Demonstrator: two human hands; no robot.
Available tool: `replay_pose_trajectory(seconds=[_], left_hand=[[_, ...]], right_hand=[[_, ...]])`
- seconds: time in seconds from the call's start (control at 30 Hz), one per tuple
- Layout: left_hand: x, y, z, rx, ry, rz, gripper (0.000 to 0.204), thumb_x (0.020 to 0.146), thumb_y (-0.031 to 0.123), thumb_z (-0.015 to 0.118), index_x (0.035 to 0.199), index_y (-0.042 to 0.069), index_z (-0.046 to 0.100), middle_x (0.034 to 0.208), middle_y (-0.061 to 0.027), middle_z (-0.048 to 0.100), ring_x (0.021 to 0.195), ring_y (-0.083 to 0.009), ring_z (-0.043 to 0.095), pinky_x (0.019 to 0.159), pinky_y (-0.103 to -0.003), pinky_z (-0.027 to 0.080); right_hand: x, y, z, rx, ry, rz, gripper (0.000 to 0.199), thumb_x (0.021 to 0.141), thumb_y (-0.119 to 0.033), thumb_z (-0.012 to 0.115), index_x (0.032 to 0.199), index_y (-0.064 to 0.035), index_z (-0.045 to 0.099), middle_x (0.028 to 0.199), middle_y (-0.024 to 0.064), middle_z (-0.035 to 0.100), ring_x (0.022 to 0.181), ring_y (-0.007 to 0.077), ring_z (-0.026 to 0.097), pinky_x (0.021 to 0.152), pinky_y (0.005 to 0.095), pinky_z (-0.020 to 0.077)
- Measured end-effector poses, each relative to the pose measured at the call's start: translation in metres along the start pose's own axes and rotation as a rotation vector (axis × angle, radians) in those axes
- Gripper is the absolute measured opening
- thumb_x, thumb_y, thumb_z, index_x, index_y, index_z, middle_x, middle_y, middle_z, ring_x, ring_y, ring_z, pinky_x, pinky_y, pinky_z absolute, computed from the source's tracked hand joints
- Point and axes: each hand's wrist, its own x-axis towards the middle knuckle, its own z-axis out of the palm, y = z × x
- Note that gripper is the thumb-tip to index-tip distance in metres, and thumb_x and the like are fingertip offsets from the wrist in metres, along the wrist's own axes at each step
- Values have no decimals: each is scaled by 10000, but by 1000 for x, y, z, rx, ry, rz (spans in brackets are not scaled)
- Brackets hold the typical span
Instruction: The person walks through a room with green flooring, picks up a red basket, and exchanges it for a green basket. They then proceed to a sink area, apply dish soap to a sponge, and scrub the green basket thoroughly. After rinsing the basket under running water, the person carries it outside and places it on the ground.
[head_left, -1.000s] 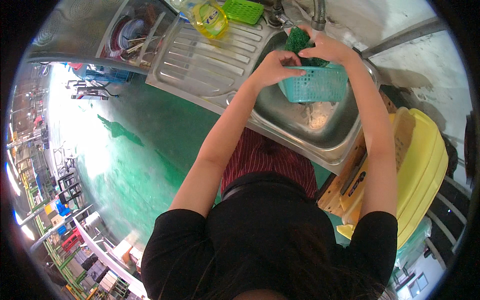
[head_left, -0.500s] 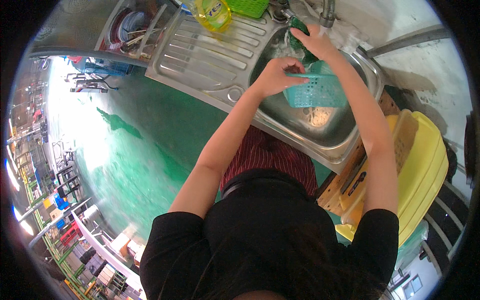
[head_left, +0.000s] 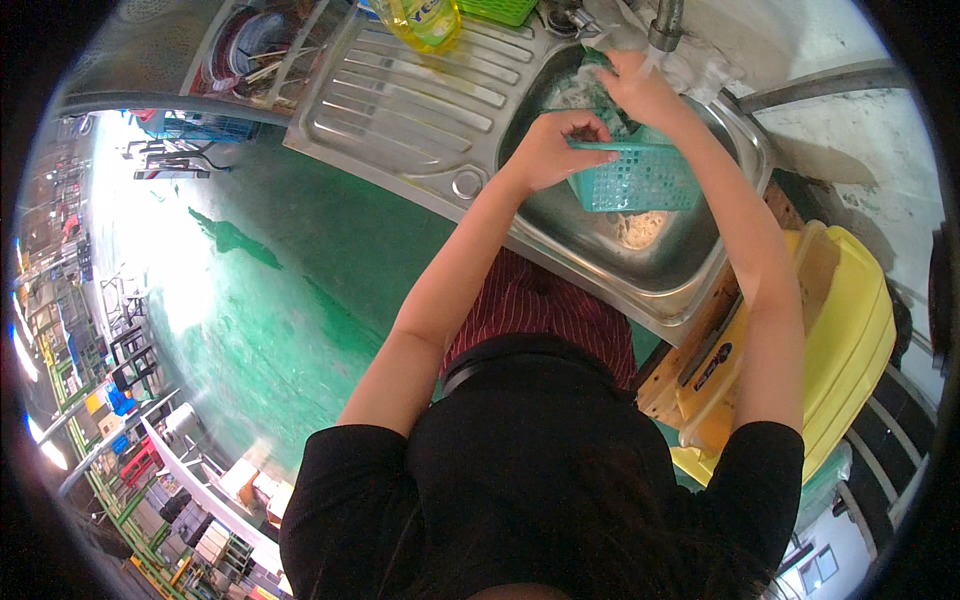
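One green scrubber, only partly visible

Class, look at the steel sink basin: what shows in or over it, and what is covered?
The left hand holds a turquoise basket over the basin; the right hand grips a green scrubber near whitish foam. The basket and hands hide part of the basin's bottom.
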Motion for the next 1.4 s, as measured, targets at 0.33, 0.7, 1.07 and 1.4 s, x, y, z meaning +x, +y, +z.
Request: replay_pose_trajectory(seconds=[0.33, 0.7, 1.07, 1.4], left_hand=[[1, 0, -2, 8, 15, 2, 197, 643, 162, 686, 751, 37, 577, 714, 4, 551, 695, -95, 477, 684, -237, 393], [16, -32, -12, -611, -11, -250, 555, 761, 429, 540, 1139, 68, 354, 1027, -83, 448, 915, -214, 496, 799, -344, 418], [80, -45, 37, -798, 607, -280, 267, 862, 284, 415, 772, 50, 507, 720, -6, 492, 641, -114, 438, 580, -270, 373], [81, -79, 78, -257, 691, -223, 385, 846, 293, 363, 846, -49, 540, 750, -136, 558, 715, -219, 503, 680, -378, 392]], right_hand=[[-4, 3, -15, 332, 14, -134, 292, 758, -193, 559, 989, -27, 491, 899, 137, 547, 916, 232, 514, 789, 307, 386], [-7, 8, -7, 93, 248, -143, 318, 788, -256, 523, 987, -9, 513, 760, 134, 571, 718, 231, 556, 647, 340, 420], [-41, -2, 13, 390, 274, 277, 356, 803, -319, 525, 860, 26, 457, 609, 115, 515, 594, 196, 508, 582, 317, 399], [-42, -8, 30, 394, 610, 547, 310, 816, -257, 453, 669, 3, 536, 633, 204, 537, 601, 392, 506, 545, 429, 379]])
